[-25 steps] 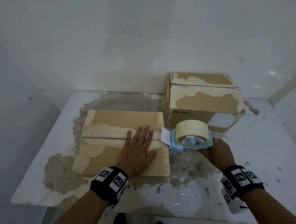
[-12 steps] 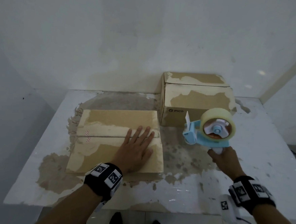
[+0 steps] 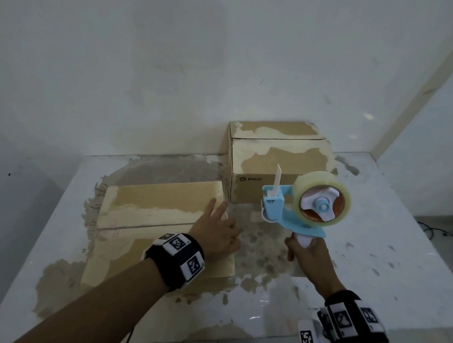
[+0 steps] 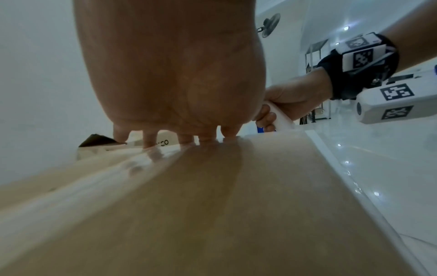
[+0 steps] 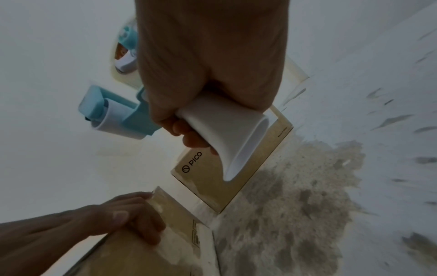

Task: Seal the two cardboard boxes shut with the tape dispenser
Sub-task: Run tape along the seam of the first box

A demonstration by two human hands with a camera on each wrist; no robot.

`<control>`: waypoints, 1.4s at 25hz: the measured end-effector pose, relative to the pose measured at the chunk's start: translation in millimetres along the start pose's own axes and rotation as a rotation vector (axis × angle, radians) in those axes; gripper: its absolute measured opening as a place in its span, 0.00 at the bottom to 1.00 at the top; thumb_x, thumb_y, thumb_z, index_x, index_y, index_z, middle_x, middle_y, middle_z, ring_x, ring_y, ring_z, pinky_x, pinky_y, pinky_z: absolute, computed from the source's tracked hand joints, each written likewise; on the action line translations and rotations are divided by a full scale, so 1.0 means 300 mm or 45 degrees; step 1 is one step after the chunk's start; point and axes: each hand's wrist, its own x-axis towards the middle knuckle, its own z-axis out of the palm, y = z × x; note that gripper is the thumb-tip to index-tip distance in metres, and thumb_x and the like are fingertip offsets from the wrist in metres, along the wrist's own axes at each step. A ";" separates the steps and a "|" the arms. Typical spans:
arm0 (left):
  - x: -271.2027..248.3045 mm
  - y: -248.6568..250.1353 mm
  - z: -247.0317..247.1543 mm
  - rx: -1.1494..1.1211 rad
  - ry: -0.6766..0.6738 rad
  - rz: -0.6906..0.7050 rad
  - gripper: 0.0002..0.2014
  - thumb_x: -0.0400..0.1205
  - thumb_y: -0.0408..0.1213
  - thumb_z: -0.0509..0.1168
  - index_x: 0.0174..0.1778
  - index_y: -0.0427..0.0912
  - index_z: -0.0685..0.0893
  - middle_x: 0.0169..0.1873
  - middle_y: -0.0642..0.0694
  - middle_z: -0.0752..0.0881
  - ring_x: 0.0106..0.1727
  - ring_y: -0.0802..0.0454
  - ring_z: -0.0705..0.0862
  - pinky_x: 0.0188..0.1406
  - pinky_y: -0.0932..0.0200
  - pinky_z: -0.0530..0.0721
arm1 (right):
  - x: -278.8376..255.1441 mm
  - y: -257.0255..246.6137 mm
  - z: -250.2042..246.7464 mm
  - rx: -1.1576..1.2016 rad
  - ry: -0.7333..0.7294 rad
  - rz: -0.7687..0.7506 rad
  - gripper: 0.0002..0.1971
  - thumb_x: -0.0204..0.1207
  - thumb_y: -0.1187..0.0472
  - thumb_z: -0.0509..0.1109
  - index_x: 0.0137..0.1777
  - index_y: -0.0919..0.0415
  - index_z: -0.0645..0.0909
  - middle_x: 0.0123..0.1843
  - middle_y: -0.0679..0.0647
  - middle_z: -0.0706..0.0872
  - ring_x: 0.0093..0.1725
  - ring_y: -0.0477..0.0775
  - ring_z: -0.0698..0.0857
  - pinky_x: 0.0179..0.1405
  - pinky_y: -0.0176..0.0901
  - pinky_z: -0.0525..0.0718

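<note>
Tape dispenser up in the air now, pale blue frame, roll of clear tape facing the head camera, a loose tongue of tape sticking straight up off its front end. Right hand has the white handle wrapped tight, fingers curled all the way round it, and the right wrist view shows that grip clearly. The dispenser hangs above the table, clear of both boxes, just in front of the taller box printed PICO, which sits at the back against the wall.

Over to the flat box on the left: flaps down, centre seam running across the lid, glossy tape strip showing along it in the left wrist view. Left hand lies on the lid near its right edge, fingers stretched toward the far corner, thumb at the rim, gripping nothing. Tabletop is white, scuffed with brown patches around both boxes. Marker-tagged black bands on both wrists.
</note>
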 end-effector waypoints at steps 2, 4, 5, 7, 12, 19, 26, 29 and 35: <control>0.004 0.020 -0.026 -0.057 -0.010 -0.030 0.28 0.88 0.53 0.40 0.73 0.46 0.77 0.76 0.45 0.73 0.84 0.33 0.50 0.79 0.29 0.43 | 0.002 -0.009 -0.002 0.026 0.051 0.031 0.16 0.71 0.71 0.70 0.21 0.66 0.74 0.27 0.71 0.82 0.25 0.49 0.79 0.36 0.45 0.78; -0.024 0.016 -0.015 -0.172 0.072 -0.057 0.27 0.87 0.54 0.42 0.75 0.49 0.75 0.78 0.47 0.70 0.85 0.37 0.48 0.80 0.30 0.41 | -0.004 -0.018 0.007 0.042 0.065 0.050 0.18 0.73 0.72 0.69 0.21 0.67 0.74 0.28 0.72 0.82 0.27 0.52 0.79 0.40 0.48 0.79; -0.048 0.011 0.005 -0.238 0.153 -0.071 0.28 0.85 0.56 0.42 0.77 0.51 0.71 0.80 0.49 0.67 0.85 0.39 0.47 0.81 0.31 0.40 | -0.009 -0.012 0.016 0.055 0.069 0.065 0.19 0.75 0.71 0.69 0.21 0.69 0.74 0.28 0.72 0.82 0.28 0.54 0.80 0.42 0.49 0.79; -0.125 -0.002 0.058 -0.359 0.244 -0.121 0.32 0.82 0.59 0.40 0.82 0.53 0.63 0.84 0.51 0.60 0.86 0.42 0.45 0.82 0.34 0.41 | -0.023 -0.013 0.049 0.121 0.060 0.081 0.20 0.78 0.66 0.70 0.24 0.72 0.76 0.28 0.70 0.84 0.31 0.58 0.82 0.45 0.51 0.80; -0.361 -0.021 0.258 -0.499 0.259 -0.401 0.40 0.80 0.71 0.43 0.85 0.53 0.48 0.85 0.51 0.42 0.86 0.45 0.40 0.83 0.43 0.40 | -0.077 -0.044 0.205 0.327 -0.083 0.104 0.07 0.82 0.57 0.68 0.48 0.56 0.87 0.45 0.60 0.92 0.48 0.58 0.91 0.53 0.57 0.89; -0.380 -0.008 0.300 -0.420 0.333 -0.524 0.42 0.81 0.70 0.45 0.84 0.43 0.60 0.83 0.42 0.60 0.83 0.39 0.59 0.75 0.36 0.54 | -0.079 -0.161 0.301 0.614 -0.143 0.205 0.10 0.86 0.65 0.61 0.58 0.70 0.80 0.48 0.59 0.91 0.40 0.46 0.93 0.34 0.34 0.90; -0.408 0.014 0.352 -0.393 0.292 -0.550 0.41 0.81 0.69 0.45 0.82 0.42 0.65 0.82 0.43 0.65 0.82 0.42 0.61 0.73 0.37 0.57 | -0.014 -0.206 0.321 0.773 -0.123 0.388 0.06 0.86 0.63 0.62 0.57 0.65 0.77 0.52 0.70 0.88 0.44 0.64 0.92 0.41 0.58 0.92; -0.468 0.017 0.396 -0.399 0.331 -0.503 0.42 0.80 0.70 0.45 0.81 0.41 0.67 0.82 0.42 0.65 0.82 0.42 0.59 0.74 0.36 0.59 | -0.080 -0.184 0.367 0.693 -0.132 0.372 0.07 0.85 0.62 0.63 0.52 0.65 0.81 0.53 0.73 0.90 0.48 0.65 0.93 0.46 0.59 0.92; -0.470 -0.137 0.257 -0.662 0.426 -0.363 0.36 0.74 0.66 0.50 0.71 0.48 0.79 0.68 0.49 0.82 0.68 0.45 0.79 0.69 0.47 0.70 | -0.127 -0.185 0.407 0.718 -0.015 0.402 0.07 0.85 0.60 0.63 0.54 0.63 0.79 0.47 0.68 0.89 0.43 0.60 0.93 0.41 0.58 0.93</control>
